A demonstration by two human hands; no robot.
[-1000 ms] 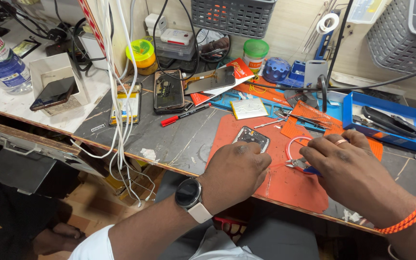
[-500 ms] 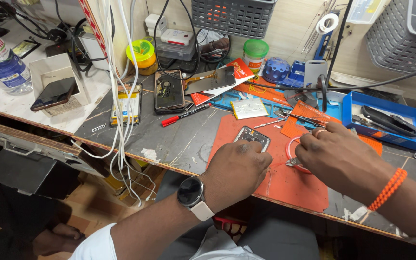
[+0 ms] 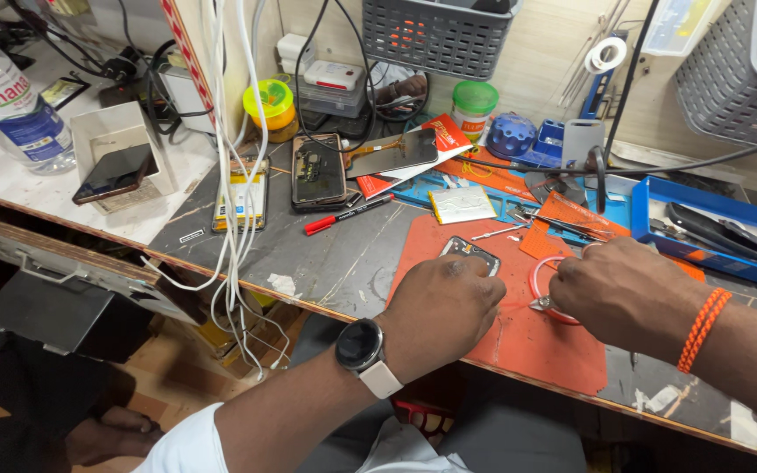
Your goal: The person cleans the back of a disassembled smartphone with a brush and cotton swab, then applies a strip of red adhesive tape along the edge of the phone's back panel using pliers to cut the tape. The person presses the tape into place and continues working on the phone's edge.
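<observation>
My left hand [image 3: 445, 308], with a watch on its wrist, rests fist-like on the orange work mat [image 3: 536, 346] and covers the near end of an opened phone frame [image 3: 469, 253]. My right hand [image 3: 631, 293], with an orange bracelet on its wrist, is closed around a small metal tool [image 3: 541, 303] whose tip pokes out to the left. A loop of pink-red cable [image 3: 537, 282] lies by that tip. What lies under either palm is hidden.
On the dark bench lie a red pen [image 3: 346, 215], an open phone body [image 3: 318, 171], a battery [image 3: 462, 203] and a detached screen [image 3: 393, 152]. A blue tray [image 3: 713, 229] of tools stands at the right. White cables [image 3: 234, 166] hang at the left, near a water bottle [image 3: 6, 109].
My right hand has moved left toward the phone frame and drawn its fingers into a tighter grip. My left hand has stayed on the frame.
</observation>
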